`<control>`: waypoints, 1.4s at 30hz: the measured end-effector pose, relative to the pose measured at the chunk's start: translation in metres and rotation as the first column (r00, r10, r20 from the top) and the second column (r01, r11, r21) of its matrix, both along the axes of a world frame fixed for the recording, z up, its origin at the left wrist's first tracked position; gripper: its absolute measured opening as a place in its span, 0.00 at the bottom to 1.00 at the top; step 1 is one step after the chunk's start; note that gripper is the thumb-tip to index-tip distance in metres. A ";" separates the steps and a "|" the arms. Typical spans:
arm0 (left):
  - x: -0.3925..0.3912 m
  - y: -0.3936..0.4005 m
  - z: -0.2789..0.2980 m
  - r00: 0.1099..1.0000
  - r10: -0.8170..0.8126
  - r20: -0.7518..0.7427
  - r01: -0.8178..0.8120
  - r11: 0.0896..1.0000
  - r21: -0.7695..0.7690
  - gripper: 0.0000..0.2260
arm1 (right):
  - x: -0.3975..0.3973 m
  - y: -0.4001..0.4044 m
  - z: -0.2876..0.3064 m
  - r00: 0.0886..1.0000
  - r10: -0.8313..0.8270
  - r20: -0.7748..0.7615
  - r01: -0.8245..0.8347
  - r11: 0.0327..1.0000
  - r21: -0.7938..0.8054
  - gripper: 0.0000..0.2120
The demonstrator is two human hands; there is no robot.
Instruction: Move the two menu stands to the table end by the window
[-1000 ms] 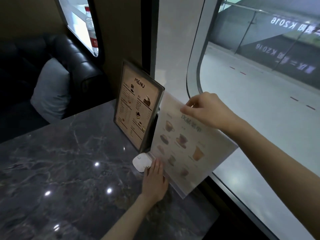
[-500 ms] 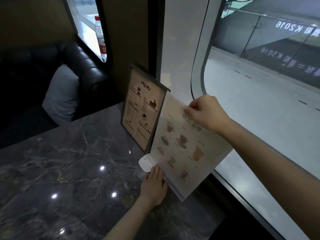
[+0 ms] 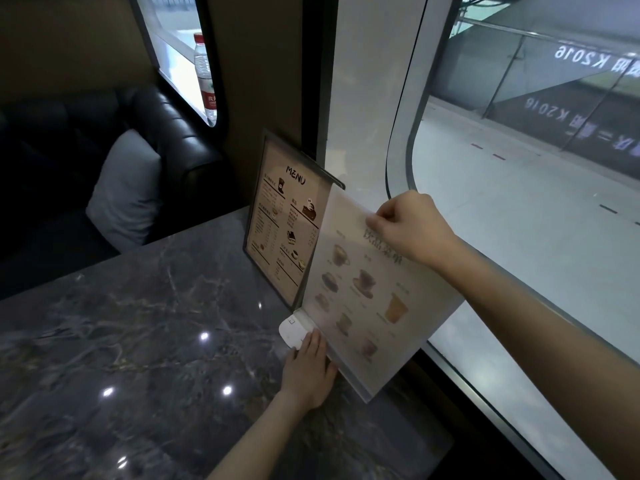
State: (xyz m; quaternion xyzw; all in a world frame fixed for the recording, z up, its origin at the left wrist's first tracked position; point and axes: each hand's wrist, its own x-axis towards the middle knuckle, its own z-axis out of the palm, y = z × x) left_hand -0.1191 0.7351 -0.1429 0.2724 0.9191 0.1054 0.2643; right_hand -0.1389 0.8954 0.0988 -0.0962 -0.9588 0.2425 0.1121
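A dark-framed menu stand (image 3: 284, 225) headed "MENU" stands upright on the marble table (image 3: 145, 341), against the wall by the window. Just right of it, overlapping its edge, stands a clear drinks menu stand (image 3: 367, 299) with a white base (image 3: 292, 330). My right hand (image 3: 410, 226) pinches the top edge of the drinks stand. My left hand (image 3: 308, 370) lies flat on the table, fingers against the white base and the sheet's lower edge.
A large window (image 3: 519, 188) runs along the table's right end, with a dark sill below it. A black leather sofa (image 3: 166, 133) with a grey cushion (image 3: 124, 187) is beyond the table at left. A water bottle (image 3: 205, 74) stands on the far ledge.
Both hands keep their hold on the drinks stand; it and the framed menu stay in place. Only the camera view has shifted slightly.
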 end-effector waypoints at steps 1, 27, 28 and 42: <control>0.001 -0.001 -0.001 1.000 -0.003 -0.004 0.003 1.000 -0.003 0.28 | 0.000 0.000 0.000 1.000 -0.002 -0.002 0.002 1.000 0.001 0.18; -0.004 -0.004 0.006 0.999 0.039 0.030 -0.040 0.998 0.054 0.26 | 0.005 -0.005 0.007 0.999 0.007 0.048 -0.010 0.998 0.056 0.14; -0.005 -0.004 0.009 0.998 0.057 0.032 -0.059 0.995 0.075 0.26 | 0.005 -0.005 0.007 0.998 0.017 0.054 -0.020 0.999 0.049 0.15; -0.042 -0.086 0.136 0.726 0.685 0.062 -0.548 0.522 0.654 0.12 | 0.022 -0.076 0.054 0.819 -0.018 -0.573 -0.321 0.814 -0.484 0.08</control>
